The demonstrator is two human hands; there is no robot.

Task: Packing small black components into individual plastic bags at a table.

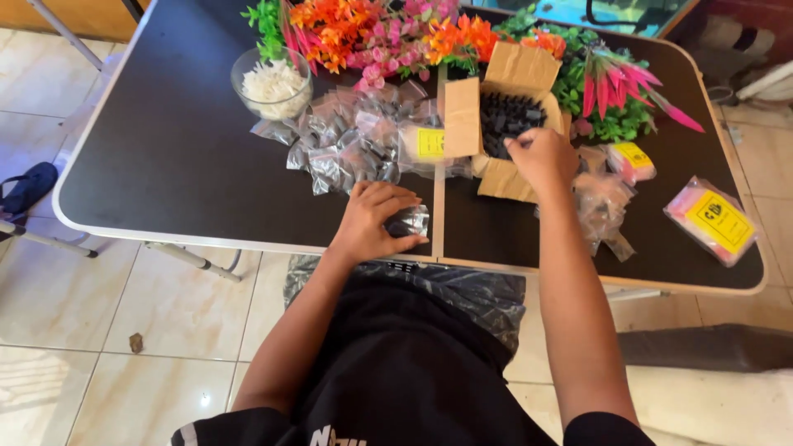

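My left hand (pixel 373 219) rests near the table's front edge and grips a small clear plastic bag (pixel 410 221) with dark pieces inside. Over an open cardboard box (pixel 462 116) full of small black parts (pixel 510 120) hovers my right hand (pixel 541 157), its fingers pinched together at the box's front edge; what it pinches is hidden. Between the two hands lies a pile of filled clear bags (pixel 355 136), some with a yellow label.
The dark folding table (pixel 165 149) carries a glass bowl of white pieces (pixel 273 83), artificial flowers and leaves (pixel 388 33) along the back, empty clear bags (pixel 603 206) and pink packets with yellow labels (pixel 714 219) at right. Tiled floor lies around.
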